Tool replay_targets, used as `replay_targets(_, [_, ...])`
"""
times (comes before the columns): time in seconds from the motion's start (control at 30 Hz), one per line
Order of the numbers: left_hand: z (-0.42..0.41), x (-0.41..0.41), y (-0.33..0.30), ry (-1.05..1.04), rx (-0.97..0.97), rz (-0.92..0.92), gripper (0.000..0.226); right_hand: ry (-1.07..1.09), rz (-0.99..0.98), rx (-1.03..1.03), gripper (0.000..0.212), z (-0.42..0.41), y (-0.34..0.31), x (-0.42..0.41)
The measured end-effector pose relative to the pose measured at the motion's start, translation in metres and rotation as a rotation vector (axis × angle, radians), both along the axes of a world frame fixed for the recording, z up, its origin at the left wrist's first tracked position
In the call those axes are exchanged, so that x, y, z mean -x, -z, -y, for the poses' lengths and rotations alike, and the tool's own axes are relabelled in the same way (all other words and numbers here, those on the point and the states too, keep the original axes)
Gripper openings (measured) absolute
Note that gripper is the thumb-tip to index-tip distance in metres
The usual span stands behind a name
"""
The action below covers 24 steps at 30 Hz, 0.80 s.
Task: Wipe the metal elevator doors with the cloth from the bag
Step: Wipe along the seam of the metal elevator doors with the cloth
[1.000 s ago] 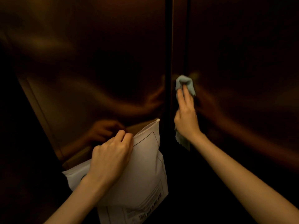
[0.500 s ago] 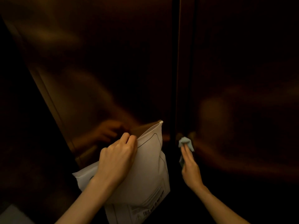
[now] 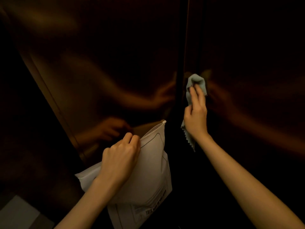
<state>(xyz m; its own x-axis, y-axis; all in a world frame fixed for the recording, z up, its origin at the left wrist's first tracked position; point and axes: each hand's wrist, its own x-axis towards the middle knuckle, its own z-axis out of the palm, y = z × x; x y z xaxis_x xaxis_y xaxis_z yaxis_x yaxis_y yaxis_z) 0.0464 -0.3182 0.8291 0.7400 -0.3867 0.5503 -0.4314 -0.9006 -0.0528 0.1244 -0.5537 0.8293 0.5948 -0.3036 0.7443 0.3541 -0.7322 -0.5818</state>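
Observation:
Dark, brownish metal elevator doors (image 3: pixel 115 71) fill the view, with a vertical seam (image 3: pixel 183 47) right of centre. My right hand (image 3: pixel 195 116) presses a small pale blue cloth (image 3: pixel 197 83) flat against the door just right of the seam; the cloth's zigzag edge hangs below my wrist. My left hand (image 3: pixel 120 161) grips the top edge of a white plastic zip bag (image 3: pixel 151 171), held upright in front of the left door. Dim reflections of both hands show in the metal.
The left door's frame edge (image 3: pixel 49 96) runs diagonally down the left side. A pale patch of floor (image 3: pixel 18 214) shows at the bottom left corner. The light is very low.
My right hand with the cloth went down the door beside the seam and has now come back up. The left hand and bag have stayed about where they were.

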Motion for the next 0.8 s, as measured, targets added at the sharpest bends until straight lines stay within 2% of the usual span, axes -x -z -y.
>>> replay_targets(0.13, [-0.002,-0.003,0.012,0.010,-0.021,-0.046,0.028,-0.007,-0.154,-0.047,0.061,-0.003,0.090,0.011])
replay_targets(0.27, [0.000,-0.007,0.025,0.002,-0.052,-0.057,0.021,-0.005,-0.610,-0.234,0.073,-0.018,0.194,0.044])
replay_targets(0.33, [0.000,-0.007,0.031,-0.016,-0.068,-0.062,0.012,-0.049,-0.723,-0.311,0.073,-0.021,0.213,0.054])
replay_targets(0.47, [-0.005,-0.006,0.038,-0.041,-0.103,-0.097,0.017,-0.020,-0.601,-0.319,0.062,-0.021,0.180,0.046])
replay_targets(0.63, [-0.007,-0.006,0.043,-0.044,-0.118,-0.119,0.015,0.017,-0.267,-0.272,0.060,-0.024,0.106,0.018])
replay_targets(0.73, [-0.009,-0.005,0.046,-0.059,-0.125,-0.132,0.017,0.039,-0.221,-0.264,0.059,-0.024,0.092,0.009])
replay_targets(0.8, [-0.009,-0.005,0.049,-0.076,-0.138,-0.141,0.020,0.024,-0.227,-0.243,0.061,-0.024,0.108,0.011])
